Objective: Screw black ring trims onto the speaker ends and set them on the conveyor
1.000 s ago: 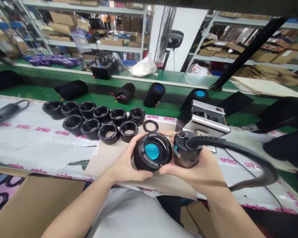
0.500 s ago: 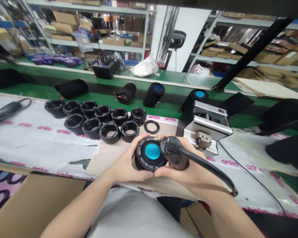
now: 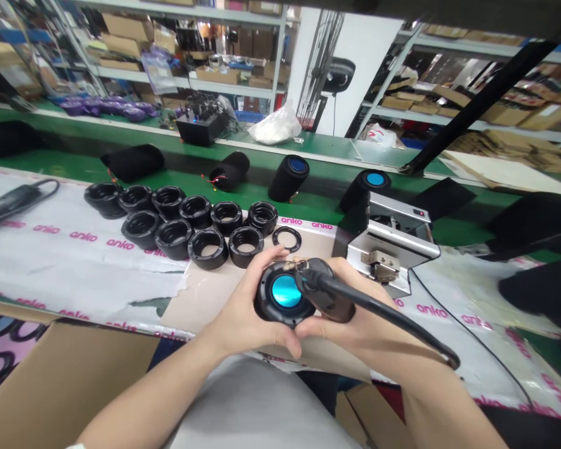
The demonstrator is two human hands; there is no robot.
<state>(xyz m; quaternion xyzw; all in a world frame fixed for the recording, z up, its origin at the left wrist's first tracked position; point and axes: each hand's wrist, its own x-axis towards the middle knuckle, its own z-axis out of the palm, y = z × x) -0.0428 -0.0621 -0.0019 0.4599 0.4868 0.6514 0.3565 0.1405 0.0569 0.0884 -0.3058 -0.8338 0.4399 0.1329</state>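
Note:
A round black speaker (image 3: 286, 292) with a shiny blue disc in its end stands upright in front of me. My left hand (image 3: 243, 312) is wrapped around its left side, thumb lifted off the near rim. My right hand (image 3: 355, 318) grips a dark electric screwdriver (image 3: 330, 296), seen from its cord end, above the speaker's right part. A thick black cord runs from the screwdriver over my right wrist. Its tip is hidden beneath the body. Just behind the speaker lies a flat black ring (image 3: 287, 239).
Several thick black rings (image 3: 207, 249) stand in two rows at left. A silver-and-black screw feeder (image 3: 393, 231) is at right. Black speaker tubes (image 3: 288, 178) lie on the green belt (image 3: 191, 178) behind. An open cardboard box (image 3: 75, 374) is at lower left.
My left thumb has lifted off the speaker's near rim. The screwdriver's cord end has shifted slightly left. On the green belt, the black tubes have moved a little to the left.

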